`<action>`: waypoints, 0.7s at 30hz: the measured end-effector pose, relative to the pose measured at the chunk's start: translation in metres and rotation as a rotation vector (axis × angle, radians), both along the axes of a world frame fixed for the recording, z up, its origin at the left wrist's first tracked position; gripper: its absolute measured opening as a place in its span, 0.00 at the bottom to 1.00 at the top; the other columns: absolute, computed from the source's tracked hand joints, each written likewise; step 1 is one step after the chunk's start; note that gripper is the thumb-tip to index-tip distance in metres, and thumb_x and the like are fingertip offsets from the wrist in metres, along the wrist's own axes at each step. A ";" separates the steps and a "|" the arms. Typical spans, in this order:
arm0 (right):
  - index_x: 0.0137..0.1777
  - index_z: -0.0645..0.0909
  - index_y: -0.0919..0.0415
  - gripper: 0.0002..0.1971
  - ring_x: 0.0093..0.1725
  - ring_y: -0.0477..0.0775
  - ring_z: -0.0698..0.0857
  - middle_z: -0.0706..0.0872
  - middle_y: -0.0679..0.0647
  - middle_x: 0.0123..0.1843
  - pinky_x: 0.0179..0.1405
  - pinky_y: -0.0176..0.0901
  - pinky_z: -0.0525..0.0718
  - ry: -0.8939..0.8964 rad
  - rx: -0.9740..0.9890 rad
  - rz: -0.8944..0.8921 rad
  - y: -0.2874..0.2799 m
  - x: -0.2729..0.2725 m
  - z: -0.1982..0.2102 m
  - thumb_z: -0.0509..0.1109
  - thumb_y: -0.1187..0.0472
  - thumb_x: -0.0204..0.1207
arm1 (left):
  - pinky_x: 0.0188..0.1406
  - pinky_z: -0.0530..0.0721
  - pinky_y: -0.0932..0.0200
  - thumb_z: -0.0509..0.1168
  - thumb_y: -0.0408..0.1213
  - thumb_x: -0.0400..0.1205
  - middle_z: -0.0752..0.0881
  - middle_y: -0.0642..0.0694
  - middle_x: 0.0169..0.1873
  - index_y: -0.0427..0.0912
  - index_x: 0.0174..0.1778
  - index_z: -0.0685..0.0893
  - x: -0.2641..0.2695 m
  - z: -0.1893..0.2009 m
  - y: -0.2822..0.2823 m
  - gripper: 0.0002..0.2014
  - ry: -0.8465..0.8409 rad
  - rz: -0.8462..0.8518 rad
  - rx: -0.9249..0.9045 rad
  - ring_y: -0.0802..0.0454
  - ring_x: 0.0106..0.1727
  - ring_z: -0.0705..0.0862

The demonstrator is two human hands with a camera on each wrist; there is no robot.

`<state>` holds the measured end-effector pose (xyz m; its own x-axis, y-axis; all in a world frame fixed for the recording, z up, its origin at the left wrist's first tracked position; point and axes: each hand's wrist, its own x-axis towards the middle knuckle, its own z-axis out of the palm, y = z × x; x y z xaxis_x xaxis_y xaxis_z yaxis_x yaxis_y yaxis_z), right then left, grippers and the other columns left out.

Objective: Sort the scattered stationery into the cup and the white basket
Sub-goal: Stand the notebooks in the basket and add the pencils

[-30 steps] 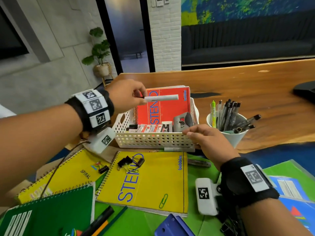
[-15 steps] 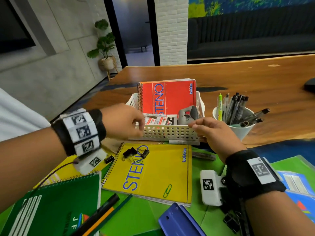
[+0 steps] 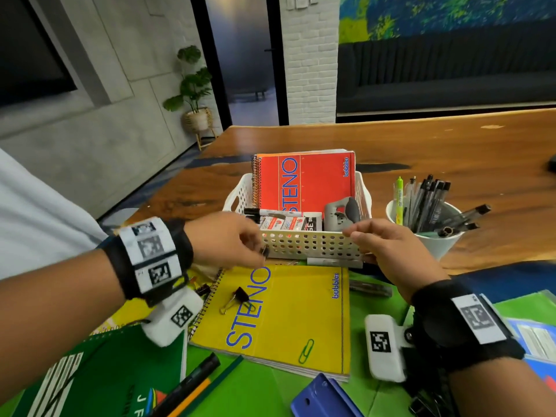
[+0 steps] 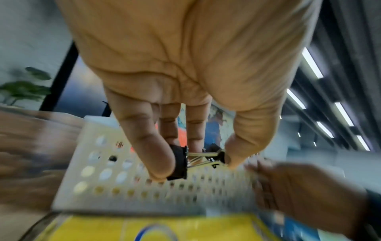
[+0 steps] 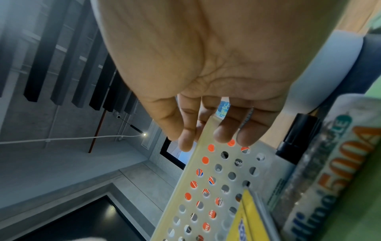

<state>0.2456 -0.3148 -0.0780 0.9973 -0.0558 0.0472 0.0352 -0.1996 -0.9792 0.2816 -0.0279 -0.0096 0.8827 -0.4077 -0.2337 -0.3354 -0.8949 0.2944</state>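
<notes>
- Since the earlier frames, the white marker once held by the left hand (image 3: 228, 239) is no longer in it; a small black binder clip (image 4: 179, 163) is now pinched there, and the hand has come down to the near wall of the white basket (image 3: 304, 245).
- Left hand: grasping. In the left wrist view, two black binder clips with silver wire handles are seen pinched between the thumb and fingertips, just in front of the perforated basket wall. In the head view only a dark speck is visible at the fingertips.
- Right hand (image 3: 388, 251): released, fingers relaxed and lightly bent, resting against the near right rim of the basket; nothing is held.
- White basket: stood on the table (image 3: 451, 164), loaded with an upright red notebook (image 3: 304, 182), a grey stapler (image 3: 341, 215), staple boxes and a black marker.
- Cup (image 3: 436, 236): placed just right of the basket, filled with pens.
- Unsorted: one binder clip (image 3: 239, 296) and a green paper clip (image 3: 306, 350) lie on the yellow notebook (image 3: 285, 311); further pens and notebooks are scattered nearby.
- Handling, judged: binder clips are light, rigid and springy; the smooth metal body is likely slippery. A hold across the black body is judged safer than one on the wire handles, which swivel loosely. Two pinched together may slip apart before being dropped over the rim.
</notes>
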 end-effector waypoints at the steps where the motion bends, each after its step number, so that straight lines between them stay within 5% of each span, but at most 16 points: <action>1: 0.48 0.91 0.55 0.08 0.49 0.53 0.85 0.91 0.55 0.50 0.54 0.53 0.85 0.000 -0.002 0.000 0.000 0.000 0.000 0.70 0.63 0.82 | 0.34 0.90 0.57 0.76 0.49 0.76 0.90 0.53 0.44 0.53 0.47 0.89 0.007 0.011 -0.002 0.07 0.012 0.040 -0.096 0.56 0.35 0.90; 3: 0.48 0.91 0.54 0.08 0.48 0.58 0.85 0.91 0.57 0.51 0.52 0.58 0.85 0.001 -0.009 0.000 0.000 0.000 -0.001 0.70 0.62 0.83 | 0.30 0.89 0.60 0.77 0.47 0.77 0.90 0.50 0.45 0.51 0.49 0.89 0.025 0.032 -0.003 0.09 -0.036 0.124 -0.204 0.56 0.35 0.90; 6: 0.49 0.91 0.53 0.08 0.54 0.66 0.86 0.90 0.57 0.53 0.57 0.67 0.86 0.010 -0.009 -0.003 0.000 0.000 0.000 0.70 0.61 0.83 | 0.38 0.93 0.50 0.77 0.51 0.76 0.91 0.49 0.43 0.52 0.49 0.88 0.058 0.049 -0.005 0.11 -0.183 0.217 -0.186 0.48 0.41 0.91; 13: 0.48 0.91 0.55 0.08 0.45 0.57 0.84 0.89 0.53 0.45 0.49 0.58 0.84 0.004 0.011 0.003 0.000 0.001 0.000 0.70 0.63 0.83 | 0.40 0.92 0.56 0.74 0.57 0.77 0.91 0.52 0.52 0.51 0.57 0.90 0.104 0.037 -0.001 0.18 -0.244 0.292 0.030 0.54 0.34 0.89; 16: 0.48 0.91 0.55 0.07 0.47 0.55 0.85 0.90 0.53 0.47 0.55 0.64 0.86 0.009 0.001 -0.005 0.000 0.001 -0.001 0.70 0.62 0.83 | 0.43 0.93 0.46 0.73 0.58 0.77 0.92 0.48 0.45 0.48 0.48 0.90 0.112 0.029 -0.002 0.16 -0.236 0.334 -0.017 0.49 0.39 0.92; 21: 0.47 0.91 0.53 0.08 0.49 0.62 0.86 0.90 0.55 0.49 0.54 0.63 0.87 -0.001 -0.018 -0.007 -0.001 0.001 -0.001 0.71 0.61 0.83 | 0.45 0.91 0.51 0.69 0.63 0.78 0.91 0.50 0.41 0.48 0.44 0.91 0.116 0.018 -0.007 0.20 -0.289 0.310 0.051 0.52 0.40 0.90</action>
